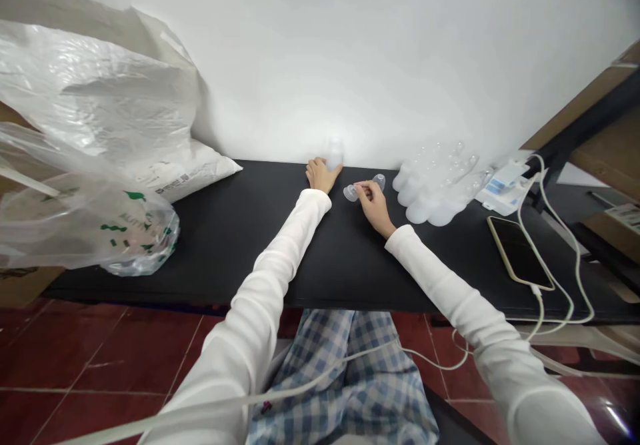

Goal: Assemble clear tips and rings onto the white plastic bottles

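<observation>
My left hand point(324, 175) is near the back edge of the black table, its thumb and fingers curved around a small translucent white bottle point(335, 150) that stands close to the wall. To its right, my right hand point(374, 206) pinches a small clear plastic piece with a round rim point(351, 193) between thumb and fingertips, just over the tabletop. Another clear rounded part point(380, 180) shows behind the right fingers; whether it joins the pinched piece I cannot tell. Beside that hand lies a cluster of translucent white rounded containers point(434, 192) with clear domed parts among them.
A large white plastic sack point(115, 92) and a clear bag with green print point(135, 232) fill the left. On the right are a blue-and-white packet point(504, 188), a phone point(520, 252) on a white cable point(575, 252), and cardboard boxes point(610, 142). The black table's point(225, 245) front edge meets my lap.
</observation>
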Available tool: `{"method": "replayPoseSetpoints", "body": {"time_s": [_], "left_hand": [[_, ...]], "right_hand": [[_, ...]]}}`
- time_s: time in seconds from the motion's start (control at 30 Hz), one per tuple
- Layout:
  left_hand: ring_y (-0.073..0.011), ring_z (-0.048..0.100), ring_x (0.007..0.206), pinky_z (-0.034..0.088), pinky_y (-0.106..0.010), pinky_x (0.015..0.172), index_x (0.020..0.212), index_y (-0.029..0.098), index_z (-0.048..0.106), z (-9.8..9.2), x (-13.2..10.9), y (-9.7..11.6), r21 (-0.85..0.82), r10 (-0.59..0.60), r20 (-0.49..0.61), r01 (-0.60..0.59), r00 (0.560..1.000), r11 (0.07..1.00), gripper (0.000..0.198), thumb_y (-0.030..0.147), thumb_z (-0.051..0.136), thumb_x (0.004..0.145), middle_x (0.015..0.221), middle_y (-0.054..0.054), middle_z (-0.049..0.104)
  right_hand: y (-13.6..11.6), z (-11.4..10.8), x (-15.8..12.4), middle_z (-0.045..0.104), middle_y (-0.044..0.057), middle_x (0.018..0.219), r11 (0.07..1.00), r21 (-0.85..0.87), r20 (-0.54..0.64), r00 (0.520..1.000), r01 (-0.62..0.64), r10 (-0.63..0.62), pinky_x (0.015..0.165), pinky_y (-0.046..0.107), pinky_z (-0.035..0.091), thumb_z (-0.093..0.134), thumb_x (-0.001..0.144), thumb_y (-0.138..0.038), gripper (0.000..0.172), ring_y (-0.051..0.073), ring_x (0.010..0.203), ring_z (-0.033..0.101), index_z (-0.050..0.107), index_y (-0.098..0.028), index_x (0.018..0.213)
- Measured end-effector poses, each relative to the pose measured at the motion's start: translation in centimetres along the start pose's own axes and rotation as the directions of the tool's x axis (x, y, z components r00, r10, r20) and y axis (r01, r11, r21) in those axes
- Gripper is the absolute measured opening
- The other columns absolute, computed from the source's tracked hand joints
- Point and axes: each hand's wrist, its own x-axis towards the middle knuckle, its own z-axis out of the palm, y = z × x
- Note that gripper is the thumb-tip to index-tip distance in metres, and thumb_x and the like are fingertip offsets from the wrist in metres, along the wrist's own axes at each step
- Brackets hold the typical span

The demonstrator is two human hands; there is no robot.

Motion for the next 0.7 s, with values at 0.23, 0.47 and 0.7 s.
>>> {"method": "replayPoseSetpoints", "body": {"time_s": [0.23,0.47,0.7], "left_hand": [[-0.0367,0.055,0.120,0.038,-0.047,0.105,0.098,0.018,0.049,-0.5,-0.6,-0.5,-0.014,0.111,0.058,-0.110,0.992,0.994,0.036,0.034,0.076,0.079,0.111,-0.016,0.060],[-0.0154,0.055,0.080,0.045,-0.032,0.081,0.092,0.022,0.042,-4.2,-2.2,-4.9,-0.473,0.269,0.402,-0.053,0.875,0.879,0.047,0.031,0.080,0.067,0.085,0.002,0.053],[-0.0209,0.056,0.101,0.045,-0.031,0.089,0.103,0.021,0.052,-8.2,-2.9,-8.1,-0.528,0.347,0.370,-0.112,0.861,0.842,0.050,0.037,0.076,0.063,0.103,-0.001,0.057]], "right_hand": [[0.4,-0.2,0.1,0.067,0.009,0.106,0.999,0.026,-0.030,0.999,0.027,-0.026,0.082,0.037,0.055,0.054,0.092,-0.068,0.049,0.018,0.088,0.063,0.067,-0.022,0.104],[1.8,-0.3,1.0,0.069,0.008,0.103,0.973,0.223,-0.085,0.993,-0.065,0.086,0.077,0.036,0.059,0.059,0.083,-0.077,0.059,0.019,0.089,0.066,0.068,-0.024,0.107],[1.6,-0.2,1.0,0.069,0.004,0.092,0.888,0.434,-0.009,0.985,-0.151,0.173,0.078,0.035,0.062,0.072,0.075,-0.074,0.056,0.017,0.081,0.068,0.069,-0.025,0.101]]}}
